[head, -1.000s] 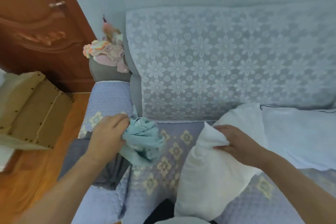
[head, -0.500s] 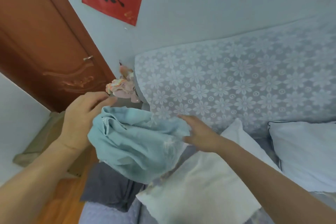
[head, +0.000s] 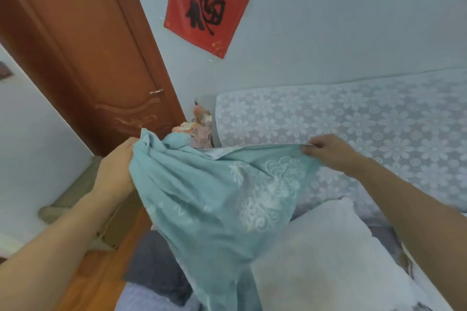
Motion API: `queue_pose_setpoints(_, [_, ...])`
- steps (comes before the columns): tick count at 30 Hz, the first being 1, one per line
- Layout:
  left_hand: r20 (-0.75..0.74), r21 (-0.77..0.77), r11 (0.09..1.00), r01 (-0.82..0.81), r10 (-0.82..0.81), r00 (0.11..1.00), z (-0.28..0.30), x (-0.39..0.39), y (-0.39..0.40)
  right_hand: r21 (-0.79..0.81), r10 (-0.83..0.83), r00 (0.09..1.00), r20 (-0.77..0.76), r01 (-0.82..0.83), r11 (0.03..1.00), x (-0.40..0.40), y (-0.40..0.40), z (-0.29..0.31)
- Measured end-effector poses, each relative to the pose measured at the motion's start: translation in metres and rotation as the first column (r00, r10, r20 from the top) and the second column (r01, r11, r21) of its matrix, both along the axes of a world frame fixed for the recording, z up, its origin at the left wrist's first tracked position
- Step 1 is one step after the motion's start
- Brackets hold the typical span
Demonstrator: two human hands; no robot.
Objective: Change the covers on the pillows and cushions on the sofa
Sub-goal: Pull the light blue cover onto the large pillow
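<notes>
Teal patterned cover (head: 217, 197) stretched, bunched in left hand (head: 116, 166), edge pinched by right hand (head: 328, 154).

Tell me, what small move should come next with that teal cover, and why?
Probably spread the teal cover wider to find its opening. The left hand grips one bunched end, the right hand pinches an edge, and the bare white pillow lies waiting below.

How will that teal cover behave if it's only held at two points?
Likely floppy: the teal cover sags in folds between the left hand and right hand. Probably light, since a fingertip pinch holds it. Its hanging bottom may drag on the white pillow.
</notes>
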State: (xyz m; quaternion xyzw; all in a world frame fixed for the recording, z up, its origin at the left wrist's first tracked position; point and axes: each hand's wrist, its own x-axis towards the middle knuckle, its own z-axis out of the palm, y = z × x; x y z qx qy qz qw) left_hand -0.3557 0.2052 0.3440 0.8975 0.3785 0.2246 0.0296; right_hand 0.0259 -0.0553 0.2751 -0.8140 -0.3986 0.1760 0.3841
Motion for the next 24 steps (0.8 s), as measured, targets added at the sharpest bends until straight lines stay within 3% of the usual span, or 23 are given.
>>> queue_pose_setpoints(4, [-0.029,-0.107,0.993,-0.043,0.040,0.999,-0.030,0.001,0.025,-0.088,0.000,0.989,0.149,0.013,0.996,0.003,0.009,0.022])
queue_pose_setpoints(6, [-0.037,-0.129,0.991,-0.020,0.016,0.999,-0.041,0.003,0.034,0.005,-0.009,0.997,-0.077,0.010,1.000,-0.001,0.008,0.030])
queue_pose_setpoints(8, [0.018,-0.220,0.976,0.009,-0.005,1.000,-0.045,0.002,0.043,0.072,0.058,0.902,-0.427,-0.030,0.997,-0.002,0.005,0.037])
queue_pose_setpoints(9, [0.046,-0.255,0.966,0.034,-0.023,0.999,-0.047,0.000,0.048,0.095,0.082,0.849,-0.522,-0.038,0.995,-0.002,0.003,0.039])
queue_pose_setpoints(11, [0.060,-0.294,0.955,0.041,-0.024,0.998,-0.046,-0.004,0.052,0.169,0.049,0.834,-0.550,0.054,0.984,-0.002,0.008,0.044])
queue_pose_setpoints(14, [0.098,-0.325,0.944,0.058,-0.027,0.995,-0.042,-0.003,0.042,0.288,-0.122,0.902,-0.414,0.257,0.922,-0.003,0.028,0.044])
queue_pose_setpoints(15, [0.152,-0.345,0.935,0.088,-0.037,0.988,-0.038,-0.001,0.034,0.244,-0.152,0.942,-0.299,0.229,0.942,-0.005,0.035,0.041])
queue_pose_setpoints(17, [0.294,-0.397,0.901,0.175,-0.056,0.954,-0.028,0.002,0.012,-0.093,-0.034,0.993,-0.110,0.024,0.995,-0.013,0.047,0.036])
queue_pose_setpoints(18, [0.343,-0.412,0.882,0.231,-0.085,0.936,-0.022,0.002,0.001,-0.337,0.091,0.994,-0.067,-0.108,0.935,-0.016,0.054,0.030])
queue_pose_setpoints(20, [0.322,-0.446,0.840,0.309,-0.172,0.931,-0.010,-0.001,-0.018,-0.735,0.381,0.925,-0.013,-0.267,0.623,-0.016,0.069,0.013])
queue_pose_setpoints(22, [0.161,-0.468,0.839,0.279,-0.229,0.960,-0.011,-0.006,-0.021,-0.872,0.534,0.845,-0.006,-0.266,0.411,-0.011,0.092,-0.006])
queue_pose_setpoints(24, [-0.033,-0.449,0.878,0.165,-0.201,0.979,-0.025,-0.011,-0.013,-0.880,0.497,0.864,-0.082,-0.296,0.371,-0.009,0.121,-0.018])
